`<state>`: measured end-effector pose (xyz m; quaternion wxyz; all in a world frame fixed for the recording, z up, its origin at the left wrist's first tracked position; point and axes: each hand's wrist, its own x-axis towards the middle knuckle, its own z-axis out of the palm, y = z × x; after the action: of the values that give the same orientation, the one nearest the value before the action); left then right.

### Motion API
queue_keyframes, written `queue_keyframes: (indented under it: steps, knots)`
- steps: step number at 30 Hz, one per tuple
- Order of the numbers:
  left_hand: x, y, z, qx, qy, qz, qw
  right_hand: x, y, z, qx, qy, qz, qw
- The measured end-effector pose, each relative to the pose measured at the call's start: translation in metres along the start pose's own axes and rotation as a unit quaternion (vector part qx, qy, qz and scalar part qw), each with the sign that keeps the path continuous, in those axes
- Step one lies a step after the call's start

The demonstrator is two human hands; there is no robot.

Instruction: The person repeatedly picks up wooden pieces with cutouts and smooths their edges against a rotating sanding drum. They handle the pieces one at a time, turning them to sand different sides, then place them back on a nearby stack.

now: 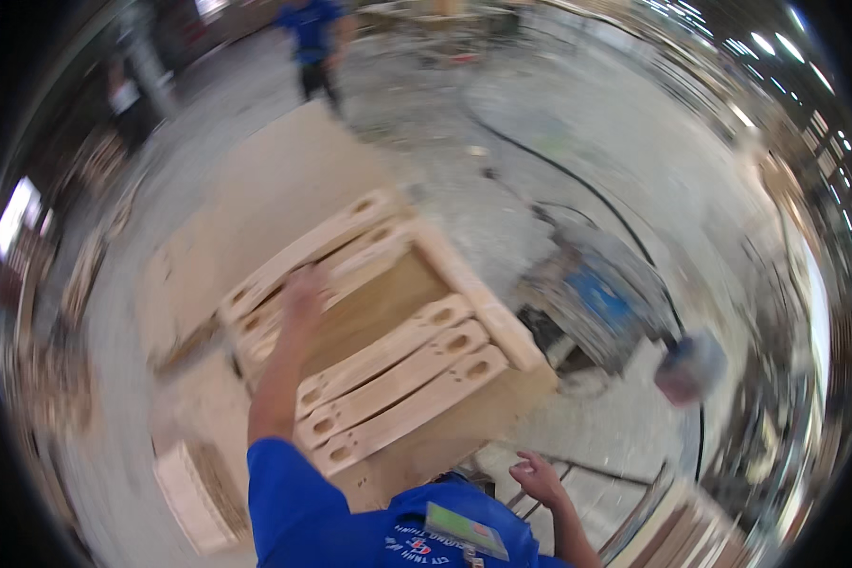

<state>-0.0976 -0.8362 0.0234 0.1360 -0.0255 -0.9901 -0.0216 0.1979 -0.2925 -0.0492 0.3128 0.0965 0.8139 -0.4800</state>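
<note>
My left hand (305, 290) reaches over the far group of pale curved wooden slats (336, 248), at or just above the nearest of them. Motion blur smears its fingers, so I cannot tell whether it grips a slat. Closer to me lie three similar slats (398, 383) side by side, each with oval slots near its ends. Between the two groups a brown board surface (383, 301) shows. A straight wooden bar (473, 293) runs along the right ends of the slats. My right hand (540, 479) hangs to the right of my body, fingers loosely apart, holding nothing visible.
A large flat board (284, 180) extends beyond the slats. Stacked wooden pieces (199, 497) stand at the lower left. To the right are a grey and blue machine (592, 293) and a black cable (587, 185) on the floor. Another person (312, 38) is at the far side.
</note>
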Motion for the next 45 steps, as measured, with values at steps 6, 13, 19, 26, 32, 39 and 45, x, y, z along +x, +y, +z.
queue_keyframes:
  steps: [6, 13, 19, 26, 32, 39, 45]
  knots:
    - [-0.010, 0.107, -0.020, -0.020, 0.063, 0.086, 0.994, -0.057, 0.071, 0.005, -0.055, 0.130, 0.028, 0.990]
    - [-0.069, 0.288, 0.011, -0.199, 0.079, 0.232, 0.949, -0.295, 0.227, -0.071, 0.111, 0.600, 0.229, 0.759]
    - [-0.172, 0.487, 0.027, -0.301, -0.133, 0.333, 0.884, -0.490, 0.337, -0.104, -0.157, 0.602, 0.533, 0.573]
    - [-0.282, 0.667, -0.029, -0.388, -0.240, 0.562, 0.689, -0.496, 0.377, -0.117, -0.104, 0.587, 0.483, 0.641]
    - [-0.387, 0.752, -0.071, -0.524, -0.658, 0.249, 0.480, -0.416, 0.307, -0.064, 0.493, 0.463, -0.045, 0.735]
    - [-0.364, 0.802, -0.098, -0.650, -0.681, 0.076, 0.330, -0.327, 0.190, -0.066, 0.548, 0.434, -0.093, 0.709]
    - [-0.296, 0.789, -0.063, -0.733, -0.542, 0.005, 0.411, -0.265, 0.124, -0.059, 0.066, 0.571, 0.158, 0.803]
